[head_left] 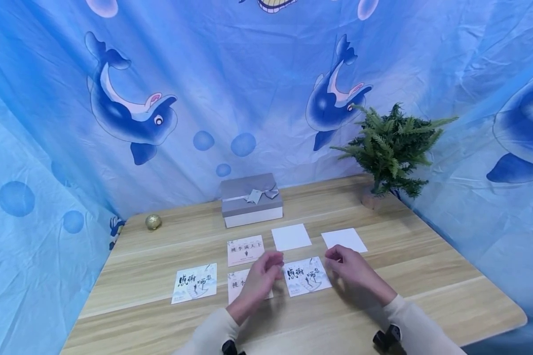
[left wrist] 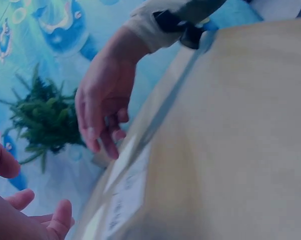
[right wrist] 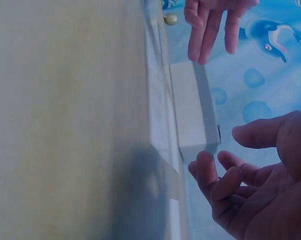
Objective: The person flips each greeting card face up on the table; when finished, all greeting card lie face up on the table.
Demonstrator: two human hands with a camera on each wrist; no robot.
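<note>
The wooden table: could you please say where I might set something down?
The table is bare between the gold ball and gray box, between that box and the green tree, and right of the right hand. Six cards and the left hand crowd the middle.

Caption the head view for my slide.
Left hand and right hand flank a white rectangular black-lettered card on a wood-grain table.

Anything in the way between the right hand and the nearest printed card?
Nothing visible stands between them: in the head view, the right hand is beside the right edge of the printed card. Whether they touch is unclear.
</note>
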